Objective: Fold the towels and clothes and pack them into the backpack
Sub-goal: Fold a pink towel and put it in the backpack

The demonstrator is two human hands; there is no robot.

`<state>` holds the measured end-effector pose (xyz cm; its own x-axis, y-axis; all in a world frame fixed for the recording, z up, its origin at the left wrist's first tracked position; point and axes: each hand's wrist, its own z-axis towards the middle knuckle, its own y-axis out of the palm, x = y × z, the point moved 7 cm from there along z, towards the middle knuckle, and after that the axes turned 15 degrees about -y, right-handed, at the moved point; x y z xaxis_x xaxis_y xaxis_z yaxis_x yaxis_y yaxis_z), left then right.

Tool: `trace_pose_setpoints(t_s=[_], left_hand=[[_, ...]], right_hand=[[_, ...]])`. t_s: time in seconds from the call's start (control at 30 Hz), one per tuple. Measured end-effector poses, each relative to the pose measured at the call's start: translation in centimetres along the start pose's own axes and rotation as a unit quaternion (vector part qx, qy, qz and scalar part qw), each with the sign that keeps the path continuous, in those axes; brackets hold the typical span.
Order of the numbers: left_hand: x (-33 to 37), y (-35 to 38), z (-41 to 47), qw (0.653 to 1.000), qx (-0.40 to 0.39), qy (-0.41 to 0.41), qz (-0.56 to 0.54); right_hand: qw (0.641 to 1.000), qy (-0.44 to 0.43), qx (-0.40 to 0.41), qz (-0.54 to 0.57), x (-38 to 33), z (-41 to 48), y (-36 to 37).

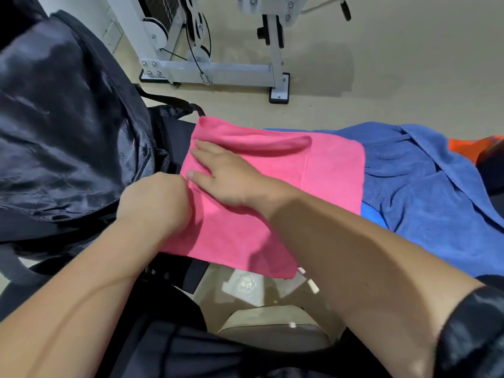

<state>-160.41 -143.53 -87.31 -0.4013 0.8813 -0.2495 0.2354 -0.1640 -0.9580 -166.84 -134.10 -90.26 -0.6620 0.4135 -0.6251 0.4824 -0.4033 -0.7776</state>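
A folded pink towel (321, 173) lies in the middle of the view, its left edge beside the opening of the black backpack (62, 126). My right hand (223, 175) lies flat on the towel's left part with straight fingers. My left hand (154, 199) is curled at the towel's left edge, its fingers hidden under the cloth, apparently gripping it. A blue towel or garment (425, 192) lies crumpled to the right, partly under the pink towel. An orange cloth (488, 148) peeks out at the far right.
A white metal exercise machine frame (218, 69) stands on the beige floor behind. Backpack straps (169, 102) trail beyond the towel. Below the towel's near edge, pale floor and some white objects (242, 287) show between my legs.
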Motion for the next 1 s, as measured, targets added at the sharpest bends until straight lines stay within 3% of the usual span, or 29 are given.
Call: trace_pose_setpoints(t_s=[0.17,0.33,0.47,0.67,1.0], left_hand=[[4.7,-1.6,-2.6,0.991,0.06,0.114,-0.042],[11.3,-1.7,-4.9,0.961,0.06,0.252,-0.097],[13.9,-1.0,-4.3,0.964,0.036,0.251,-0.08],[14.8,-0.9,-2.6,0.963,0.017,0.254,-0.092],[15.1,-1.6,-2.0,0.958,0.055,0.253,-0.127]], right_hand=[[0.994,-0.015,0.112,-0.006,2.0,-5.2,-4.2],[0.989,0.041,0.005,-0.142,6.2,-11.7,-7.8],[0.975,0.074,0.013,-0.21,7.2,-14.7,-9.8],[0.982,0.076,0.023,-0.173,7.7,-15.3,-9.7],[0.965,0.171,0.023,-0.196,10.1,-13.5,-11.0]])
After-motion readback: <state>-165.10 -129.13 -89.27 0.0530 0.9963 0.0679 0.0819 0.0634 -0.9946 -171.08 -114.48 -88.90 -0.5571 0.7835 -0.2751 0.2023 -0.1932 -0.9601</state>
